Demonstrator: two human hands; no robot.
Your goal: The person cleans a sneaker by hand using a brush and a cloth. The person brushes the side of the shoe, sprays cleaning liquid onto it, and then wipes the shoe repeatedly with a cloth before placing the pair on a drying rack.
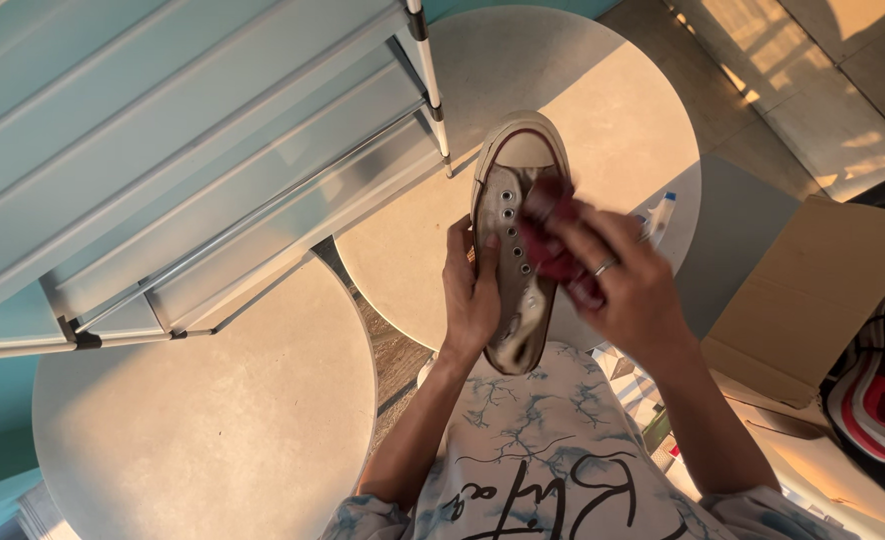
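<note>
Over round table: left hand [470,300] grips one sneaker [515,215]; right hand [631,280], one red cloth [553,240].

Cloth [553,245] blurred, perhaps mid-rub

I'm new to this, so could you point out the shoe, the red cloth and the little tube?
shoe [523,150]: head view, on its pale toe cap.
red cloth [551,243]: head view, on its bunched middle.
tube [660,215]: head view, on its white body.

Looked like someone's home: round tables [213,420], a metal shoe rack [193,170], tiled floor [823,90], and a cardboard box [813,290].
</note>
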